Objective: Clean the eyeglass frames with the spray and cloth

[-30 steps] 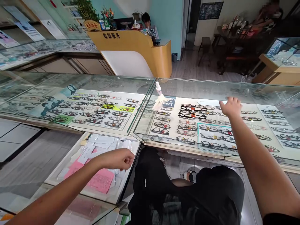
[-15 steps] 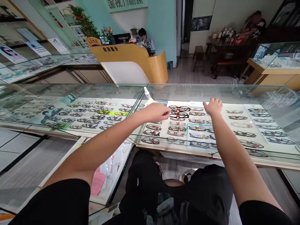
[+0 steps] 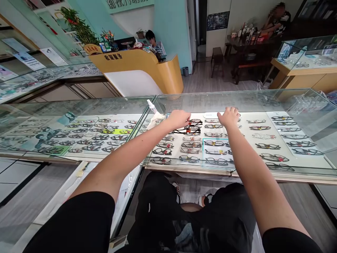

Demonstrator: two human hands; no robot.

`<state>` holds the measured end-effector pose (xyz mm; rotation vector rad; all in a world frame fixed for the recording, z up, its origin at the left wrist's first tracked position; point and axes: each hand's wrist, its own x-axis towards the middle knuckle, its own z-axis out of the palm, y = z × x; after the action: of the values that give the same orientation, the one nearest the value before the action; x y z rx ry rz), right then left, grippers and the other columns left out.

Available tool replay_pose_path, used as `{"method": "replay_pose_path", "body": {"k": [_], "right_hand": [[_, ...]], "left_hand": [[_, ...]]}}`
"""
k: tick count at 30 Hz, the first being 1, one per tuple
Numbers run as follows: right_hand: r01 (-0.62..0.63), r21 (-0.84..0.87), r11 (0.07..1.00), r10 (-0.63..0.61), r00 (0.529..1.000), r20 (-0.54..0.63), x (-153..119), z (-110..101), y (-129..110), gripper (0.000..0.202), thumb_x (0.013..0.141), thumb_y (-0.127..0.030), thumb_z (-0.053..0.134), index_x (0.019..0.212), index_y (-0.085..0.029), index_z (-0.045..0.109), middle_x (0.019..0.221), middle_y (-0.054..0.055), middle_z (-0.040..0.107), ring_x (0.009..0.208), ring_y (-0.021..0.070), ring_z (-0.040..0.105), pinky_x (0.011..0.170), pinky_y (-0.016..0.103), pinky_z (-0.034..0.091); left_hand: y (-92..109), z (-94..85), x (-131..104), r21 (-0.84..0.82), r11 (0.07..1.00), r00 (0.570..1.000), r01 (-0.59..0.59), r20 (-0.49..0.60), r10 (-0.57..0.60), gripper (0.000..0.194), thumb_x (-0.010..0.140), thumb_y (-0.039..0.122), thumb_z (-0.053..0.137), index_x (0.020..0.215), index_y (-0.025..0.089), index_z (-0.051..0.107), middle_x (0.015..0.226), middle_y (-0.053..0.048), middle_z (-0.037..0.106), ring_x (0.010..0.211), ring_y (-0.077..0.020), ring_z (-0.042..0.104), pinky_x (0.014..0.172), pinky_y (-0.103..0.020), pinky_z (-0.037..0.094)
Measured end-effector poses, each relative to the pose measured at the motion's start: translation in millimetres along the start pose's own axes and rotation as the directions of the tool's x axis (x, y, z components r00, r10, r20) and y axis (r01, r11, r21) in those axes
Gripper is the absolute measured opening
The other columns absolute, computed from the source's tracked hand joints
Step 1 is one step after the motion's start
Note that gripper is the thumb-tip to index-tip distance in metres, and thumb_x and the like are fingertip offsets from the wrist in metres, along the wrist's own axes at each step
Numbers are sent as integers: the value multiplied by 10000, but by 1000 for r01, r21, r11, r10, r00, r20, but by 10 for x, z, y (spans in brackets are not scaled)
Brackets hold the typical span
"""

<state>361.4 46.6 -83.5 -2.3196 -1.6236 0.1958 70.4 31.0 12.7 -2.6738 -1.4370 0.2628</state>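
My left hand [image 3: 179, 118] is over the glass counter with its fingers curled, pinched at the left end of a pair of black-framed eyeglasses [image 3: 195, 122] with a red tag. Just nearer to me lies a second black pair of glasses [image 3: 187, 130], partly below my wrist. My right hand [image 3: 229, 116] lies palm down on the glass top to the right, fingers spread, with nothing in it. Left of my left hand, a white spray bottle [image 3: 152, 106] stands by a pale cloth [image 3: 157, 116].
Rows of eyeglasses [image 3: 268, 146] fill the glass display case [image 3: 244, 102] below my hands. An open drawer [image 3: 123, 196] is at my left. Beyond are a yellow reception desk [image 3: 168, 75] with a person [image 3: 155, 44], and another person [image 3: 276, 23] at a dark table.
My left hand has moved right and away from me, onto the farther black glasses. The nearer pair sits farther left. My right hand stays on the glass. The view has shifted slightly.
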Motion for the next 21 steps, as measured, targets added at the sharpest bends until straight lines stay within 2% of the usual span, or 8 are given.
{"method": "replay_pose_path", "body": {"k": [7, 12, 14, 16, 18, 21], "right_hand": [[-22, -32, 999, 22, 1000, 8, -3, 6, -3, 689, 1033, -574, 396, 1517, -95, 501, 1644, 244, 442, 1532, 431, 352, 1252, 564, 309], [-21, -25, 999, 21, 1000, 5, -21, -11, -8, 692, 1031, -578, 400, 1526, -104, 504, 1649, 245, 444, 1536, 430, 354, 1252, 565, 314], [-25, -20, 999, 25, 1000, 3, -29, -20, -8, 680, 1028, -575, 405, 1511, -107, 513, 1645, 251, 444, 1533, 426, 359, 1254, 567, 313], [-27, -18, 999, 27, 1000, 2, -29, -19, 1, 680, 1023, -577, 411, 1504, -108, 516, 1643, 256, 443, 1529, 427, 361, 1257, 569, 311], [-25, -19, 999, 25, 1000, 0, -22, -7, 17, 703, 1017, -587, 416, 1521, -105, 510, 1649, 259, 435, 1533, 434, 354, 1257, 572, 311], [-23, -22, 999, 22, 1000, -16, -8, 13, 49, 740, 1006, -611, 426, 1537, -102, 509, 1642, 268, 437, 1506, 446, 377, 1233, 580, 332]], "left_hand": [[16, -1, 103, -7, 1000, 1000, -12, 9, 12, 205, 892, 331, 665, 1045, 223, 747, 992, -97, 825, 945, -290, 762, 704, -332, 409], [-62, -165, -12, 1, 1000, 998, -8, -64, 8, 185, 906, 332, 637, 1034, 238, 733, 993, -79, 823, 911, -275, 749, 654, -338, 323], [-115, -283, -194, -10, 1000, 994, -9, -105, 8, 180, 904, 330, 641, 1033, 243, 731, 972, -67, 819, 886, -265, 741, 649, -339, 302], [-174, -411, -485, -20, 1000, 990, -13, -139, 11, 174, 903, 322, 644, 1036, 244, 727, 935, -52, 811, 847, -253, 730, 644, -338, 285], [-236, -531, -881, -34, 999, 987, -17, -158, 12, 155, 907, 310, 643, 1025, 241, 717, 903, -35, 801, 800, -235, 713, 637, -334, 273], [-329, -662, -1613, -47, 999, 988, -7, -157, 0, 98, 918, 322, 646, 955, 242, 688, 859, -9, 777, 767, -211, 687, 634, -325, 271]]}}
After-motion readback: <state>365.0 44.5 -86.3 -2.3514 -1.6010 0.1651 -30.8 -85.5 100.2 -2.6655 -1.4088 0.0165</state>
